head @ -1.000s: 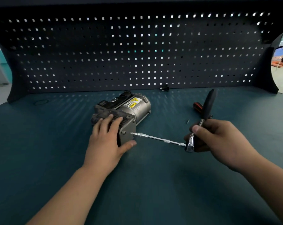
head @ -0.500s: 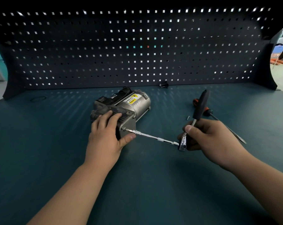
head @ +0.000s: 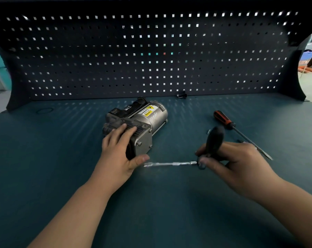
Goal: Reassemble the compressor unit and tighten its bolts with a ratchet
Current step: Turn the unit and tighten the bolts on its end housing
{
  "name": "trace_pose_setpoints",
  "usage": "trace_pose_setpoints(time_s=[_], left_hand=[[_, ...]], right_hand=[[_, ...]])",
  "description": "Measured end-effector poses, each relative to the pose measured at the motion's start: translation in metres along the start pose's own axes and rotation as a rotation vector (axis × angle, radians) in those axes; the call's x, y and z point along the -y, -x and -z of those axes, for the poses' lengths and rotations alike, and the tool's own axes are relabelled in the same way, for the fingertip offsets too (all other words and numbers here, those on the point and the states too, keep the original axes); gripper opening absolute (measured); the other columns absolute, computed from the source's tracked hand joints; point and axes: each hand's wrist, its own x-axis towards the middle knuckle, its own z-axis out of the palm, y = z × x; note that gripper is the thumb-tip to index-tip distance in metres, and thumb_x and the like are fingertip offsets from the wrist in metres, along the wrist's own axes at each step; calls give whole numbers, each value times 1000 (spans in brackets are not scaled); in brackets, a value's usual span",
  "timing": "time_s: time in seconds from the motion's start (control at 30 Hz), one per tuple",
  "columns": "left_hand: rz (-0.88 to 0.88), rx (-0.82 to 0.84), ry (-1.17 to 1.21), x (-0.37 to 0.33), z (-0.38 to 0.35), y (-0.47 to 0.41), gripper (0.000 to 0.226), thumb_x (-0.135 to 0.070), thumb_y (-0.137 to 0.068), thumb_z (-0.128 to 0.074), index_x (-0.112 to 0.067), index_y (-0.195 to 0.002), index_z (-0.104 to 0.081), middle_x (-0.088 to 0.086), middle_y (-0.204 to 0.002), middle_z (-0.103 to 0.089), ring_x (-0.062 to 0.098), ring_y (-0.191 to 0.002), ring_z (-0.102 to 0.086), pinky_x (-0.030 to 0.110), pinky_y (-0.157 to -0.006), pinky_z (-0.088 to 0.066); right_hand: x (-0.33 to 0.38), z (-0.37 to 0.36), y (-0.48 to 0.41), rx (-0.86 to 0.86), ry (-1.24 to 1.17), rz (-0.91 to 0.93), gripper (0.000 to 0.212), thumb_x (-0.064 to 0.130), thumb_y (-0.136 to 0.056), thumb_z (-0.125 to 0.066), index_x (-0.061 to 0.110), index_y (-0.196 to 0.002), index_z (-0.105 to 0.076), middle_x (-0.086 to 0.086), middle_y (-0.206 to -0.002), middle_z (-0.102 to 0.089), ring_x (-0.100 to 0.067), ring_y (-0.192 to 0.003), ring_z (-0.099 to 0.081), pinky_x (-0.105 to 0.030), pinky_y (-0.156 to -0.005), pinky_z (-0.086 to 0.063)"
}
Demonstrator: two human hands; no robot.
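The compressor unit [head: 151, 115], a grey metal cylinder with a yellow warning label and a dark finned head, lies on the teal bench. My left hand [head: 119, 149] grips its near end, fingers over the top and thumb under the end plate. My right hand [head: 230, 158] holds the ratchet [head: 214, 138] by its head, black handle pointing up. Its long silver extension [head: 167, 164] lies level, pointing left, its tip beside my left thumb and below the end plate's bolts [head: 138, 143].
An orange-and-black screwdriver [head: 228, 122] lies right of the compressor, its blade running behind my right hand. A small loose screw [head: 208, 131] lies near it. A small black part [head: 181, 95] sits by the pegboard [head: 151, 51] at the back. A thin ring [head: 44, 110] lies far left.
The extension's tip has come off the end-plate bolt and dropped down toward me. My right hand with the ratchet lowered; the handle stays upright. My left hand kept its grip.
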Motion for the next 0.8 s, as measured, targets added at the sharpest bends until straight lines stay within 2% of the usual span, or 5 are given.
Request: trace_pose_setpoints(time_s=[0.07,0.27,0.57,0.67,0.8], left_hand=[[-8,34,-58,2,2,1,111,-89,-49,-47,-39,-146,-23,-17,-154,-10,10,-136,-7,39,-113,-16],[95,-197,-24,-19,-14,-1,86,-70,-61,-56,-32,-137,-42,-12,-149,-28,15,-129,-21,37,-105,-29],[70,-189,-8,-14,-10,-1,91,-79,-60,-41,-30,-137,-44,-7,-148,-33,23,-127,-26,38,-103,-29],[75,-208,7,-15,-11,-2,89,-79,-61,-40,-29,-134,-48,-5,-146,-36,25,-126,-28,36,-101,-29],[74,-214,4,-16,-11,-3,90,-78,-59,-41,-27,-134,-48,-5,-145,-36,25,-125,-28,35,-101,-29]], right_hand=[[-4,5,-2,-82,10,-80,4,24,-81,-68,22,-84,-71,14,-81,-68,-3,-66,-63,-11,-60,-44],[-10,4,-1,-78,-6,-186,23,14,-83,-71,35,-82,-64,12,-79,-69,-21,-64,-65,-25,-60,-45],[-13,2,2,-98,-123,-253,3,35,-82,-64,38,-84,-66,0,-73,-72,-27,-65,-67,-36,-63,-48],[-10,1,2,-125,-156,-232,13,47,-78,-57,37,-83,-65,4,-76,-72,-27,-64,-68,-36,-62,-48],[-12,0,2,-102,-88,-207,9,25,-84,-67,34,-85,-66,5,-75,-71,-28,-65,-65,-32,-62,-46]])
